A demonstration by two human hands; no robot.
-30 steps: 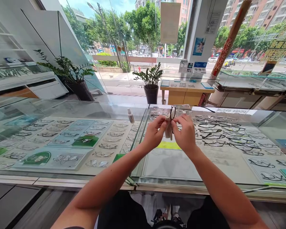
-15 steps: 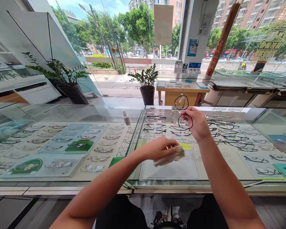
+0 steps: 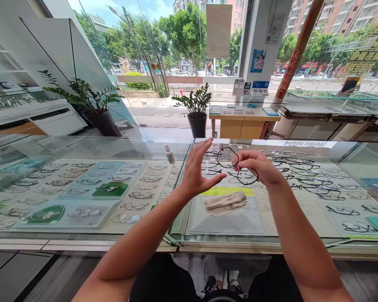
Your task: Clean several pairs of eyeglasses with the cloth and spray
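Observation:
Black round-framed glasses are pinched near their middle by my right hand, with the two rims tilted above the counter. My left hand is open and holds nothing, its thumb and fingers spread wide just left of the glasses. Below the hands, a folded beige cloth lies on the glass counter top, over a pale panel. No finger touches the cloth.
A small spray bottle stands on the glass counter to the left. Rows of glasses are displayed under the glass on both sides. Beyond the counter are a potted plant and a wooden display table.
My left hand has let go of the cloth, risen and spread its fingers. The cloth now lies on the counter. My right hand has lowered the glasses and turned them more level.

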